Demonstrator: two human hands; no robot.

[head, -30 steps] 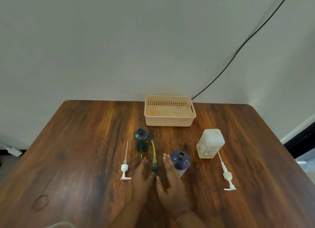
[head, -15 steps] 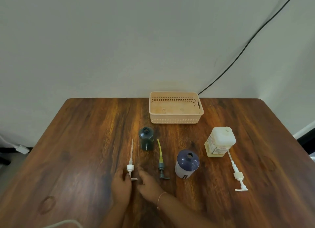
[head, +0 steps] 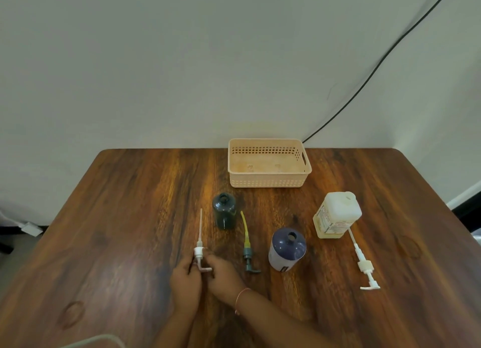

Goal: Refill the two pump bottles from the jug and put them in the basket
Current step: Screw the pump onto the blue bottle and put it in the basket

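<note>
Both my hands meet at the head of a white pump (head: 200, 252) with a long tube, which lies on the table left of centre. My left hand (head: 185, 278) pinches it from the left and my right hand (head: 224, 272) from the right. A dark green bottle (head: 224, 214) and a dark blue bottle (head: 286, 249) with a white label stand uncapped. Between them lies a grey pump (head: 247, 254) with a yellow tube. The whitish jug (head: 336, 215) holds yellow liquid and stands at the right. The beige basket (head: 268, 183) sits at the back.
A second white pump (head: 364, 267) lies in front of the jug, on the right side of the wooden table (head: 117, 230). A black cable (head: 364, 82) runs down the wall behind the basket. A white cord shows at the bottom left edge.
My hands left the grey pump with the yellow tube and moved left to the white pump, where they now close on its head. The bottles, jug and basket stayed put.
</note>
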